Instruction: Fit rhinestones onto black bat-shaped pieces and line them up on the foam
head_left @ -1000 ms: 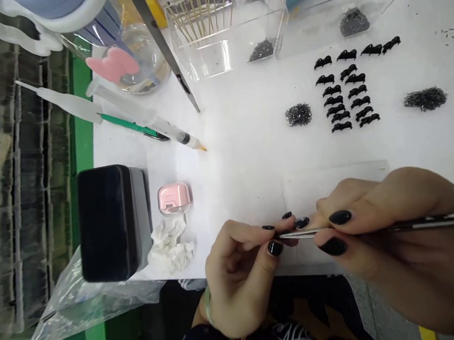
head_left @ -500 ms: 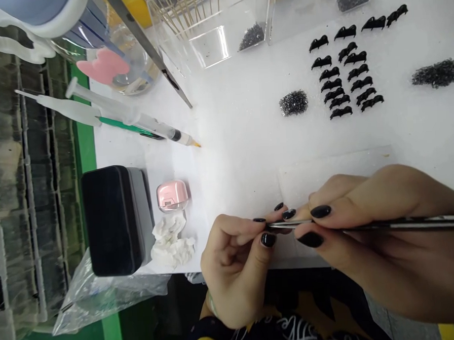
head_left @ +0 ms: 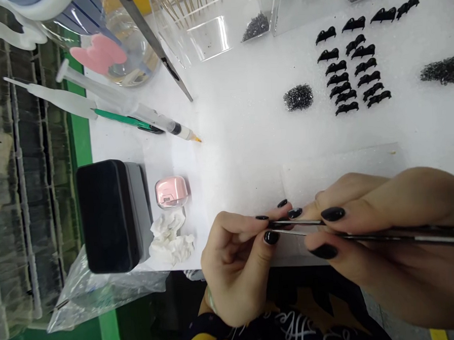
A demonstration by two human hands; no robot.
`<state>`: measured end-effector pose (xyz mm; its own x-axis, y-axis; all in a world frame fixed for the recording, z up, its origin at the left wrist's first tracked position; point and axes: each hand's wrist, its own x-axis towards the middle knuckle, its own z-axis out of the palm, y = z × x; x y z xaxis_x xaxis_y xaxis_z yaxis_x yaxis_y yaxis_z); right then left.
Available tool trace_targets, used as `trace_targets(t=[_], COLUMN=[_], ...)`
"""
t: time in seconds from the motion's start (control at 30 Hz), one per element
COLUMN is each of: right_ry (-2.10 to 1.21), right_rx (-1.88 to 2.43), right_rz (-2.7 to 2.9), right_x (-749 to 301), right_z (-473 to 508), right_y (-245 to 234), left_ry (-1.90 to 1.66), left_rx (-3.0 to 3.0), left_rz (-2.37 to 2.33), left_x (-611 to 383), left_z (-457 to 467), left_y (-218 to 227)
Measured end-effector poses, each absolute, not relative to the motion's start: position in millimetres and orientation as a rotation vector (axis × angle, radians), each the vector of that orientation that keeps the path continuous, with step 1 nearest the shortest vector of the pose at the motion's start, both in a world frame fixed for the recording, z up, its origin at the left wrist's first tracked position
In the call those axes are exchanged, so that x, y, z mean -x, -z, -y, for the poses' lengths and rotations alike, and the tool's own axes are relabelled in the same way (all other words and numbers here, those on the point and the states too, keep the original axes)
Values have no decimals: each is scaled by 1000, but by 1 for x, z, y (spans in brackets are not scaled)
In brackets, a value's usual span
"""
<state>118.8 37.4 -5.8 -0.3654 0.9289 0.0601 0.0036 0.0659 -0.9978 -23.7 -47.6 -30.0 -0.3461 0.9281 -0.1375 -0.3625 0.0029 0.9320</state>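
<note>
My right hand [head_left: 399, 257] is closed around thin metal tweezers [head_left: 304, 222], thumb below and index finger above. The tweezer arms are spread apart, and their tips reach the fingertips of my left hand [head_left: 236, 271]. My left thumb and index finger are pinched together; anything tiny between them is too small and hidden to name. Beyond the hands, several small glossy black pieces [head_left: 365, 66] lie in two rough columns on the white table [head_left: 240, 139]. A pile of tiny dark, shiny bits [head_left: 298, 97] sits to their left, and another pile [head_left: 443, 70] to their right.
On the left lie a syringe [head_left: 167, 123], a green pen [head_left: 127, 119], a black box [head_left: 107, 217], a pink case [head_left: 171, 191] and crumpled tissue [head_left: 172, 241]. A clear tray [head_left: 208, 41] with sticks stands at the back, beside a metal ruler-like strip [head_left: 154, 44].
The tweezer arms have opened apart, and my right thumb and index finger have spread and moved slightly right. My left hand keeps its pinch. The view has shifted a little.
</note>
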Motion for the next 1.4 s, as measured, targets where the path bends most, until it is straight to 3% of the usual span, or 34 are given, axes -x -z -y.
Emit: trace_targets(t=[0.2,0.5,0.97,1.4], right_ry=[-1429,-1458,-1575,-1503], right_rx=[1031,877,992,886], right_rz=[1392,1803,1577,1774], right_x=[-111,-131,-127,-137], right_z=[-36,-48,-46,-49], right_y=[2,3,6,5], left_ry=[-1574,-1584,-1584,-1574], left_rx=[-629,-630,-703,-729], left_rz=[-1142,-1136,-1225,-1250], left_x=[26,23,24,25], left_z=[48,49,50,53], left_y=[31,32,32,33])
